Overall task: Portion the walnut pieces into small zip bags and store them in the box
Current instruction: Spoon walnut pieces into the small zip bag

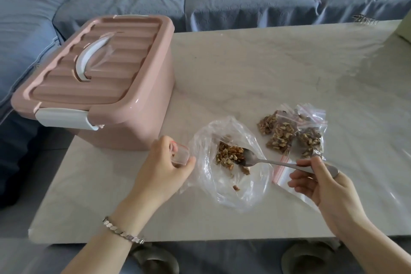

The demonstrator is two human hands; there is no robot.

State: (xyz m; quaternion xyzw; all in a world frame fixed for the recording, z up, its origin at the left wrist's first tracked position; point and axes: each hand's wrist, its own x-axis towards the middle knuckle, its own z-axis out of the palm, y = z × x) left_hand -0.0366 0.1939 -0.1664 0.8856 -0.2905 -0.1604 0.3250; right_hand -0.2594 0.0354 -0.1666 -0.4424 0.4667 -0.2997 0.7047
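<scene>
Two sets of fingers are busy. The left hand (164, 162) has its fingers (189, 162) pinched on a small zip bag (180, 154), and the right hand (322, 182) has its fingers (307, 163) curled round the handle of a spoon (273, 163). The spoon's bowl rests at the edge of the walnut pieces (229, 155), which lie heaped in a large clear bag (222, 193) spread on the table (266, 69) between the hands.

The step in hand looks like scooping a portion. To do it well, slide the bowl under the heap rather than into it, lift it level, and bring the small bag's mouth close over the clear bag so strays fall back in.

Beyond the spoon, three filled bags (282, 138) lie overlapping, and some empty zip bags (281, 172) sit just under the handle. The pink box (124, 122) stands to the left with its lid (100, 69) on, so nothing can be stored until it is opened.

The small bag is mostly hidden by the left hand, so I cannot tell whether its mouth is open or whether it holds any nuts. How many empty bags remain is also unclear.
</scene>
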